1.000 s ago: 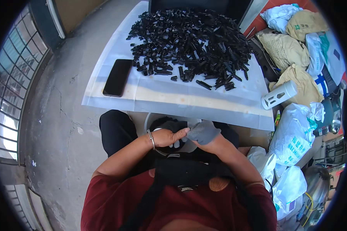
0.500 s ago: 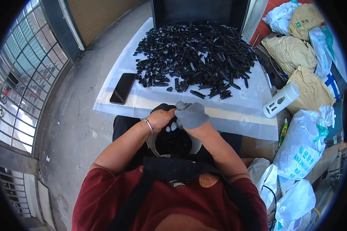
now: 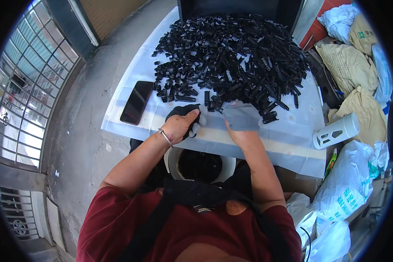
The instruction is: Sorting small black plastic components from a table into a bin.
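Observation:
A wide heap of small black plastic pieces [image 3: 231, 56] lies on a table covered with a white sheet [image 3: 288, 144]. At the near edge of this sheet is my left hand [image 3: 182, 123], partly gloved in black and grey, its fingers curled closed. Whatever it may hold is hidden. My right hand [image 3: 241, 118], in a grey dotted glove, reaches to the near side of the heap, smeared by motion, its fingertips not readable. Below the table edge, between my forearms, stands a white bucket [image 3: 173, 162] with dark contents [image 3: 200, 165].
A black phone [image 3: 136, 103] lies on the sheet's left side. A white cylindrical holder [image 3: 336, 131] leans at the right edge. Behind the heap rises a black box [image 3: 240, 8]. White bags [image 3: 345, 187] and tan sacks [image 3: 347, 65] crowd the right; a barred gate [image 3: 30, 87] stands left.
My hands were together over the bucket. They have parted: the right has moved forward and right to the heap, the left slightly forward. The bucket now shows more.

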The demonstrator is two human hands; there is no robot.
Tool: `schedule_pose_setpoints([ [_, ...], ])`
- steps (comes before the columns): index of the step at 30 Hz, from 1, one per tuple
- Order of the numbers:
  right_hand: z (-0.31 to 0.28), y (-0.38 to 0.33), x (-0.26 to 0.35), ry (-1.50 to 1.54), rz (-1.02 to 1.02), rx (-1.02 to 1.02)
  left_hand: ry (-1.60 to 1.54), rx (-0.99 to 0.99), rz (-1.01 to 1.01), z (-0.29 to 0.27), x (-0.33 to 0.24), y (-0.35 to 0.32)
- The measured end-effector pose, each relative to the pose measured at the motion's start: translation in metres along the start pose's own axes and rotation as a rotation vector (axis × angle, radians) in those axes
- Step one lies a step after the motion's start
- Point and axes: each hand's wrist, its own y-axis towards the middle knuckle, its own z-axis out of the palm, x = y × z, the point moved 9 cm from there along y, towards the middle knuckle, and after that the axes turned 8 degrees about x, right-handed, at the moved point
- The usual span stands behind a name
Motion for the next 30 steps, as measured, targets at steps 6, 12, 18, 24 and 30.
schedule_pose_setpoints([
  [6,-0.013,-0.020,0.034,0.586,-0.057,-0.021,0.487,-0.101,-0.008,0.014,-0.019,-0.028],
  [12,-0.007,-0.041,0.055,0.683,-0.328,-0.042,0.670,0.029,0.224,0.037,-0.021,-0.043],
  [18,-0.032,-0.044,0.057,0.656,-0.316,-0.208,0.769,-0.048,0.439,0.041,-0.039,-0.051],
  [24,-0.037,-0.054,0.048,0.451,-0.265,-0.158,0.473,-0.052,0.164,0.033,-0.028,-0.052],
  [30,-0.024,-0.051,0.059,0.206,-0.236,-0.028,0.580,-0.057,0.170,0.030,-0.024,-0.047],
])
